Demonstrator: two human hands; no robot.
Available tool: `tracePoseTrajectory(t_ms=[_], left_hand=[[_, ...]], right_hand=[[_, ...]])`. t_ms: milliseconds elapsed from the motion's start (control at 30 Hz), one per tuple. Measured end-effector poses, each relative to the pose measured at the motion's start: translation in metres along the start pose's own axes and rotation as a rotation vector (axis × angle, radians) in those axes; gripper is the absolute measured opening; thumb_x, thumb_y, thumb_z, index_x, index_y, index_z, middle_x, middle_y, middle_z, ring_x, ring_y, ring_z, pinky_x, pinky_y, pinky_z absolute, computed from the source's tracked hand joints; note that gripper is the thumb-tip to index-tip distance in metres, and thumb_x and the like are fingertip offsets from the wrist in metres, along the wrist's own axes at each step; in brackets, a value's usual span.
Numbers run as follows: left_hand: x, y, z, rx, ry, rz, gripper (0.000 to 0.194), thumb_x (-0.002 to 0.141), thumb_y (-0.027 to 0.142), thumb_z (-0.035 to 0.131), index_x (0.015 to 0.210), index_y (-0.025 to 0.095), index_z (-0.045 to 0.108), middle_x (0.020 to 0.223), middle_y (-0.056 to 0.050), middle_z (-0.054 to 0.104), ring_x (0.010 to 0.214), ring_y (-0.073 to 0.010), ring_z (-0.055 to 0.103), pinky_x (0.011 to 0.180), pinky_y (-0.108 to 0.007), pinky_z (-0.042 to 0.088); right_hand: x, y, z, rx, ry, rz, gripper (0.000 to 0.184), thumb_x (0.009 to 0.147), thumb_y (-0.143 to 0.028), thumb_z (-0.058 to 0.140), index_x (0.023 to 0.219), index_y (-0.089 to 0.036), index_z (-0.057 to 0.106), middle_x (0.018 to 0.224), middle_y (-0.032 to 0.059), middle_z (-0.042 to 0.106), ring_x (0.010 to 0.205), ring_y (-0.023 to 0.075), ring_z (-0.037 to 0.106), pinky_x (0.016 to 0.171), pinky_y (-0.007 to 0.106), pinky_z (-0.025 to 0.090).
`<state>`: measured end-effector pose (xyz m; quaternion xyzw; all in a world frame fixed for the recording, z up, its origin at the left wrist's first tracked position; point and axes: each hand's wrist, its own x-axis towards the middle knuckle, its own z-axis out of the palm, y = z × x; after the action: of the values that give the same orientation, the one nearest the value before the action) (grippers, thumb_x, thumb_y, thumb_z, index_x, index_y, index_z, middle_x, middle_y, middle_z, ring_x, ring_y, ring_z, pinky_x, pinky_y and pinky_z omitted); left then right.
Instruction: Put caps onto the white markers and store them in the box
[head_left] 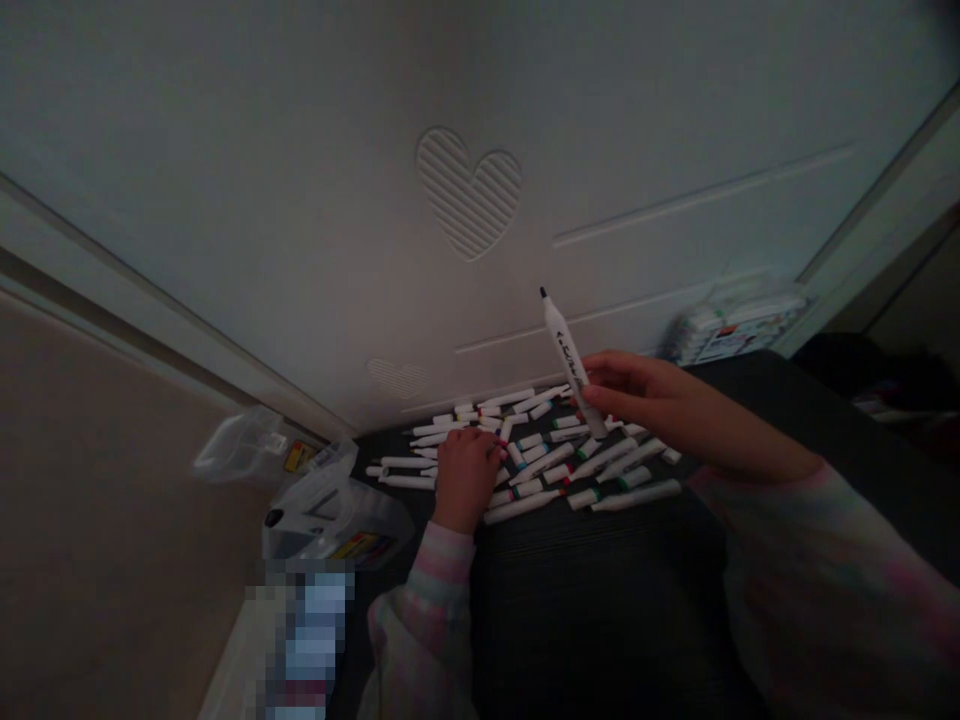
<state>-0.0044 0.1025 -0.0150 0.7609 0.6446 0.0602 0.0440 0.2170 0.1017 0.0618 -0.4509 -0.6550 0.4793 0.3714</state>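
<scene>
At the desk's (600, 610) left edge I see a clear plastic case (330, 515) with a yellow label and a raised, see-through lid (244, 445) that reaches out past the edge. Nearer the near left corner, a blurred blue patch (319, 630) is all my feed gives me.

Moving right, I find the left hand (466, 478) palm down over the loose markers (544, 465), near the left end of the spread. Its fingers are bent, and from here I cannot tell whether they grip anything. The markers lie scattered along the desk's far edge, mostly white, some with coloured ends in red, green and blue. Behind them I have a pale panel (300, 200) with a large ribbed heart (469, 195).

Further right, the right hand (630, 392) is closed around a white marker (564, 345), thumb against fingers, dark tip up and tilted left, above the spread. Dark lettering runs along its barrel. At the desk's far right corner I see a clear-wrapped package (739, 330) against the panel.
</scene>
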Motion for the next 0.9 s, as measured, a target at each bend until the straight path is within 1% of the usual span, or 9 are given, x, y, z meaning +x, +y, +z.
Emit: tracePoseTrajectory(t_ms=[100, 200, 300, 400, 467, 567, 633, 767, 900], left_hand=[[-0.001, 0.005, -0.005, -0.001, -0.024, 0.033, 0.021, 0.084, 0.027, 0.049, 0.095, 0.021, 0.067, 0.101, -0.006, 0.063, 0.101, -0.0236, 0.05, 0.087, -0.036, 0.038], [-0.005, 0.011, -0.011, -0.005, -0.074, 0.092, 0.022, 0.084, 0.026, 0.049, 0.098, 0.021, 0.065, 0.101, -0.006, 0.062, 0.101, -0.0229, 0.049, 0.088, -0.036, 0.038], [-0.011, 0.015, -0.015, -0.011, -0.153, 0.179, 0.023, 0.081, 0.03, 0.055, 0.101, 0.021, 0.063, 0.103, -0.005, 0.062, 0.102, -0.0231, 0.05, 0.088, -0.036, 0.038], [-0.018, 0.018, -0.015, -0.006, -0.228, 0.243, 0.028, 0.075, 0.033, 0.062, 0.1, 0.021, 0.061, 0.105, -0.005, 0.061, 0.101, -0.0247, 0.05, 0.087, -0.037, 0.04], [-0.02, 0.019, -0.013, 0.007, -0.252, 0.254, 0.032, 0.071, 0.032, 0.065, 0.101, 0.02, 0.059, 0.103, -0.006, 0.061, 0.1, -0.026, 0.051, 0.085, -0.038, 0.041], [-0.021, 0.02, -0.01, 0.021, -0.255, 0.258, 0.035, 0.07, 0.028, 0.066, 0.103, 0.019, 0.057, 0.104, -0.007, 0.06, 0.1, -0.026, 0.05, 0.084, -0.037, 0.041], [-0.02, 0.021, -0.01, 0.027, -0.25, 0.26, 0.035, 0.07, 0.026, 0.065, 0.104, 0.019, 0.056, 0.106, -0.007, 0.058, 0.102, -0.0254, 0.049, 0.086, -0.036, 0.04], [-0.02, 0.021, -0.01, 0.036, -0.254, 0.26, 0.043, 0.071, 0.025, 0.064, 0.112, 0.019, 0.053, 0.115, -0.008, 0.054, 0.107, -0.0256, 0.046, 0.093, -0.037, 0.037], [-0.022, 0.02, -0.011, 0.035, -0.28, 0.253, 0.043, 0.074, 0.024, 0.062, 0.115, 0.02, 0.053, 0.115, -0.007, 0.055, 0.108, -0.0241, 0.046, 0.094, -0.034, 0.037]], right_hand=[[0.001, 0.0, 0.0, 0.018, -0.011, 0.0, 0.024, 0.077, -0.037, 0.057, 0.095, -0.021, 0.059, 0.089, 0.0031, 0.065, 0.081, 0.0173, 0.061, 0.072, 0.029, 0.047], [0.001, 0.001, 0.0, 0.037, -0.024, -0.003, 0.024, 0.078, -0.037, 0.057, 0.096, -0.022, 0.059, 0.091, 0.003, 0.065, 0.085, 0.0175, 0.061, 0.075, 0.03, 0.047], [0.002, 0.001, -0.001, 0.028, -0.028, -0.013, 0.025, 0.079, -0.038, 0.056, 0.098, -0.022, 0.059, 0.092, 0.0027, 0.065, 0.085, 0.0171, 0.061, 0.075, 0.03, 0.047], [0.002, 0.002, -0.001, 0.027, -0.037, -0.014, 0.026, 0.08, -0.038, 0.055, 0.101, -0.022, 0.058, 0.09, 0.0024, 0.065, 0.082, 0.0166, 0.06, 0.072, 0.029, 0.047], [0.001, 0.001, -0.002, 0.028, -0.038, -0.014, 0.027, 0.08, -0.037, 0.055, 0.102, -0.021, 0.058, 0.089, 0.0023, 0.064, 0.082, 0.0165, 0.06, 0.072, 0.029, 0.047], [0.0, 0.001, -0.003, 0.015, -0.027, -0.023, 0.029, 0.08, -0.037, 0.055, 0.103, -0.02, 0.058, 0.088, 0.0023, 0.064, 0.081, 0.0165, 0.06, 0.071, 0.028, 0.047], [0.0, 0.001, -0.004, 0.02, -0.033, -0.035, 0.029, 0.081, -0.037, 0.054, 0.104, -0.02, 0.057, 0.089, 0.0024, 0.064, 0.082, 0.0166, 0.06, 0.071, 0.028, 0.047], [-0.001, 0.0, -0.008, 0.03, -0.037, -0.064, 0.028, 0.081, -0.037, 0.054, 0.104, -0.02, 0.057, 0.09, 0.0029, 0.064, 0.084, 0.0176, 0.061, 0.072, 0.029, 0.047], [-0.002, 0.0, -0.013, 0.04, -0.026, -0.105, 0.027, 0.082, -0.036, 0.053, 0.103, -0.019, 0.057, 0.093, 0.0032, 0.065, 0.084, 0.017, 0.061, 0.072, 0.028, 0.047]])
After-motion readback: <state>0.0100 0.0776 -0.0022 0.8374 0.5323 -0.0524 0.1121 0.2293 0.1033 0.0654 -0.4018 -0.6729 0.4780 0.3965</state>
